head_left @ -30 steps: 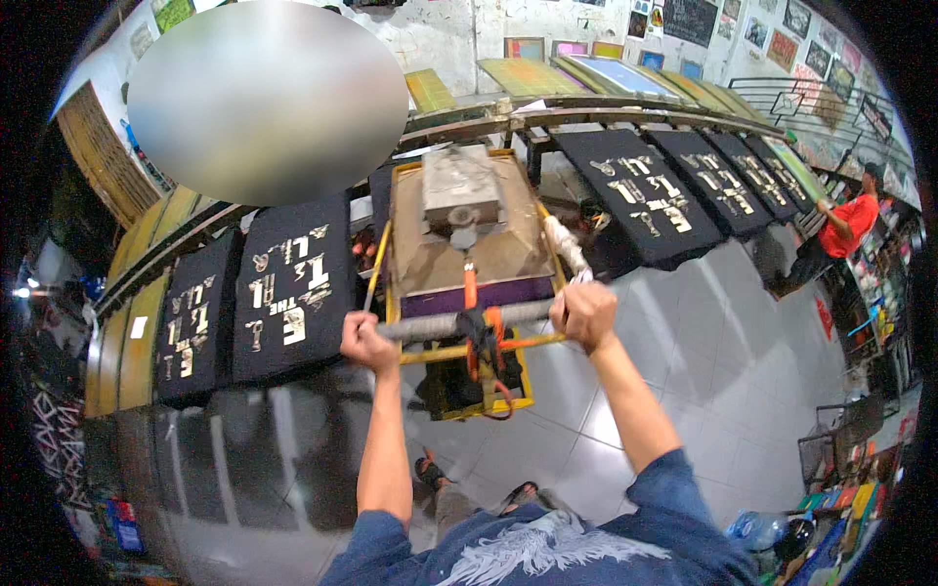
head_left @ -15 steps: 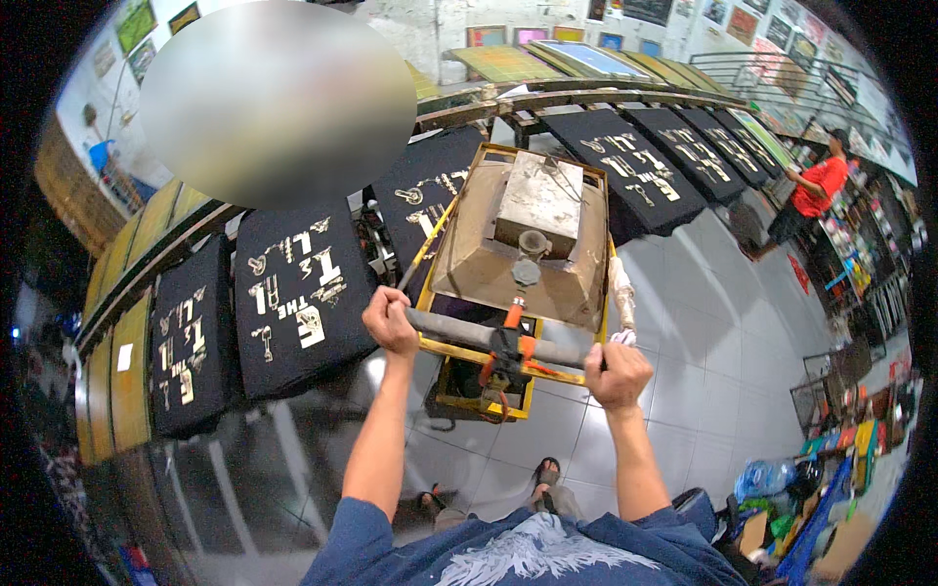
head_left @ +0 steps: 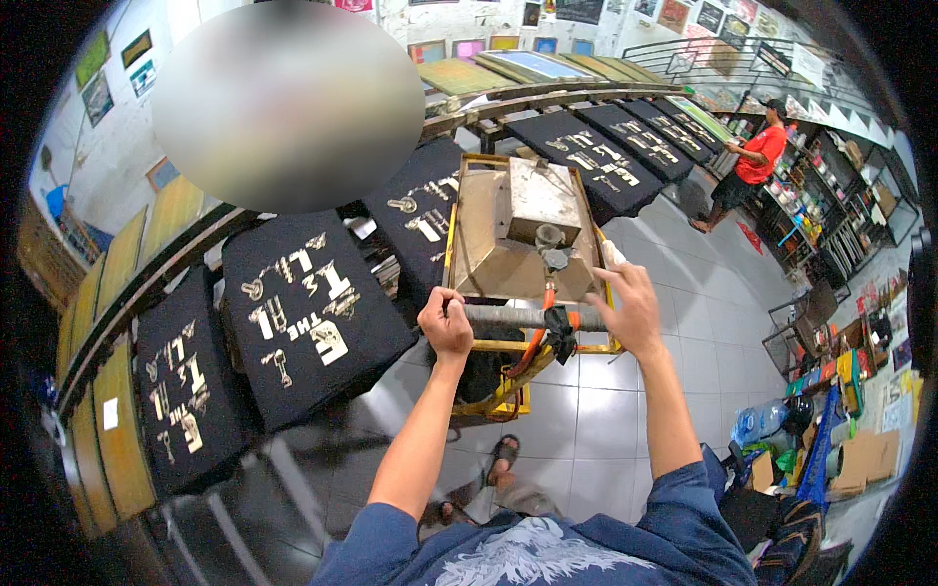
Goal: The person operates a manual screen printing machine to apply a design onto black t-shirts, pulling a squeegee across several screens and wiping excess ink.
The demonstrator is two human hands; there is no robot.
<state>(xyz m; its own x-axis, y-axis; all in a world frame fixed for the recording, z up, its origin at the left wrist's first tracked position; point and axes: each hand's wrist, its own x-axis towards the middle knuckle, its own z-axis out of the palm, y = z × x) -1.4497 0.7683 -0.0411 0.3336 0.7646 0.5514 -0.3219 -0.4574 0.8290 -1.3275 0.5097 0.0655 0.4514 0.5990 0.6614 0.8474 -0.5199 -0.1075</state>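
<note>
To the right of black printed garments (head_left: 293, 317), the grey-wrapped handlebar (head_left: 506, 317) is gripped at its left end by the left hand (head_left: 447, 327). Its long axis is set crosswise, left to right, on the wearer's side of the yellow-framed hooded unit (head_left: 493, 269); near its right end the right hand (head_left: 633, 311) is held open, contact unclear.

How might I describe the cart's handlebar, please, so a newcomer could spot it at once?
Look for the cart with the brown hood, beside the row of black printed cloths. Its handlebar is the crossbar that the left hand grips. Unlike the thin yellow rail below, it is thick and grey.
</note>
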